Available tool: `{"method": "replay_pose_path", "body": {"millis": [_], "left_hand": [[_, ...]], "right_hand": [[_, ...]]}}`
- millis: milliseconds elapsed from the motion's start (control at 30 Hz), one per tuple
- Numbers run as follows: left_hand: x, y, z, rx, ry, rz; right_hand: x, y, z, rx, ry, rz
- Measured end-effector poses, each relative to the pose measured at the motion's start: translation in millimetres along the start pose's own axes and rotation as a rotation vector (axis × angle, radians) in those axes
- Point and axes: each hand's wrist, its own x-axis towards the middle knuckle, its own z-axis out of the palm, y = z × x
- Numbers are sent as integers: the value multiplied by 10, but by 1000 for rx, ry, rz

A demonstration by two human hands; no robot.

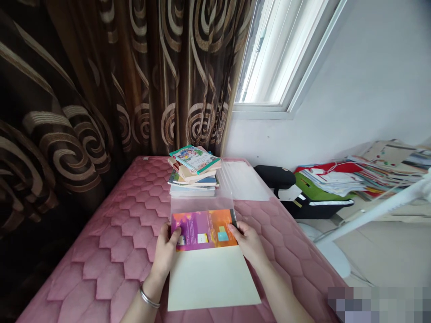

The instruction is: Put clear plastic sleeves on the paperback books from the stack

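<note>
Lying on the pink quilted mattress in front of me is a book. Its near part is a plain cream panel, and its far part is printed purple and orange. A clear plastic sheet or sleeve stretches out past the printed end; how far it covers the book I cannot tell. My left hand grips the left edge of the printed part, thumb on top. On the right edge, my right hand pinches in the same way. Fingers beneath are hidden.
A stack of books rises at the mattress's far end, beside clear plastic sheets. Dark patterned curtains hang left. To the right are a black armrest, paper piles and a white lamp stand.
</note>
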Motion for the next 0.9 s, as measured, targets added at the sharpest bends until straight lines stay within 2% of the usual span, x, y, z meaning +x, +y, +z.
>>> {"method": "replay_pose_path", "body": {"millis": [133, 267, 400, 700, 900], "left_hand": [[25, -69, -15, 9, -18, -9], [40, -97, -12, 10, -21, -1], [34, -99, -9, 39, -11, 30], [31, -78, 11, 124, 32, 56], [17, -24, 21, 142, 62, 29]], "right_hand": [[-20, -50, -29, 68, 14, 47], [-45, -110, -90, 188, -74, 127], [-53, -115, -97, 255, -118, 114], [-6, -31, -43, 58, -42, 39], [-21, 8, 29, -83, 74, 3]]}}
